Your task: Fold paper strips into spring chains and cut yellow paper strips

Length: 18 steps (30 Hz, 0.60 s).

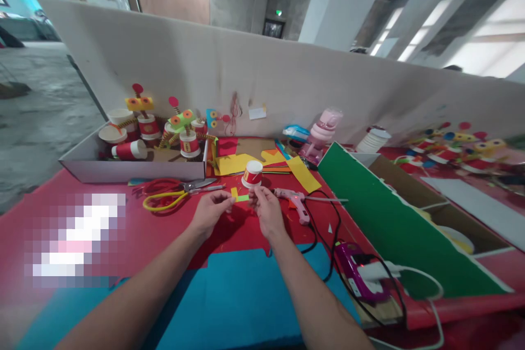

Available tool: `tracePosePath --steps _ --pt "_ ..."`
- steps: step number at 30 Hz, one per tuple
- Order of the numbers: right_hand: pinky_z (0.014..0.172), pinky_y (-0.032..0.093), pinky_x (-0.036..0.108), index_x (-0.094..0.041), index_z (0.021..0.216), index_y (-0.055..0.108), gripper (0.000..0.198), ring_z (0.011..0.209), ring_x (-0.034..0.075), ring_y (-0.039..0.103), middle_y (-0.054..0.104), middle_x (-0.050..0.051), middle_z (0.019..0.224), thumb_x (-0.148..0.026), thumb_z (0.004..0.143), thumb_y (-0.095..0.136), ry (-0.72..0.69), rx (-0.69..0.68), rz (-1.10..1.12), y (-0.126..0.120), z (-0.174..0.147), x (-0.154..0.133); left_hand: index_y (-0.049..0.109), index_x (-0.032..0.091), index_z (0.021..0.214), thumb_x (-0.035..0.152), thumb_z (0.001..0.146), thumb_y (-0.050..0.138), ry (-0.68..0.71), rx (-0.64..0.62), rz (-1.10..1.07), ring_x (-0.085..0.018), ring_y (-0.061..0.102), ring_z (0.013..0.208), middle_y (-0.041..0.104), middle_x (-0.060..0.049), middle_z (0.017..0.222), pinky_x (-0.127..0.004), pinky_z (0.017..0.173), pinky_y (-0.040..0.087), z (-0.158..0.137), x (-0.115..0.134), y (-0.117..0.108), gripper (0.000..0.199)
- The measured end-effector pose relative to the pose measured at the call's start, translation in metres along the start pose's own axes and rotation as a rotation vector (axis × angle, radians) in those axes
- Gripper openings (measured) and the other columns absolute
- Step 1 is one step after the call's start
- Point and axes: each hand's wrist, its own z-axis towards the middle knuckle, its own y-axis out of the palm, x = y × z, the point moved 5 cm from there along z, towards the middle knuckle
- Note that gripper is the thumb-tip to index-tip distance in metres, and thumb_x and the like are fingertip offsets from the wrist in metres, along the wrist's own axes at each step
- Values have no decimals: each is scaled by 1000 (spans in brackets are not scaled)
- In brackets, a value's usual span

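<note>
Between my two hands stretches a small paper strip [243, 198], light green, with a yellow piece [234, 192] at its left end. My left hand [210, 212] pinches the left end with thumb and fingertips. At the other end, the fingertips of my right hand [266, 210] are closed on the strip. A red and white paper cup [252, 175] stands upside down just behind my right fingers. Beside that hand, on the right, lies a pink hot glue gun [296, 200] with a glue stick in its back. Yellow-handled scissors [168, 200] rest left of my left hand.
A white box [135, 170] at the back left holds several paper-cup figures. Coloured paper sheets [229, 165] lie behind the cup. On the right stand a green-sided box [381, 219] and a purple power strip [356, 270] with cables. A white partition [184, 65] rises behind.
</note>
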Motion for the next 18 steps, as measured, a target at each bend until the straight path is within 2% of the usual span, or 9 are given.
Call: tracePosePath --steps 3,6,11,18 --pt "57 44 22 -18 75 64 29 56 9 52 60 -3 63 -41 62 76 146 -103 65 6 -1 11 64 14 71 32 66 75 -25 -14 -100 -8 48 52 56 2 56 -21 54 40 2 -4 -2 22" --pt "58 45 21 -18 78 65 32 55 8 52 61 -4 62 -34 56 81 206 -184 92 14 -6 17 64 14 74 31 67 76 -38 -39 -133 -8 49 52 58 2 60 -21 54 40 2 -6 -2 22" --pt "63 49 23 -19 79 63 33 58 8 53 62 -4 66 -31 55 83 237 -216 142 20 -11 17 63 14 72 31 65 77 -5 -13 -76 -8 49 51 59 2 58 -20 53 40 2 -2 -1 23" --pt "65 50 24 -19 81 62 35 59 9 55 60 -4 64 -38 58 82 202 -234 60 21 -14 12 62 14 69 32 64 76 12 16 -25 -9 50 50 58 2 55 -21 52 40 -1 5 1 23"
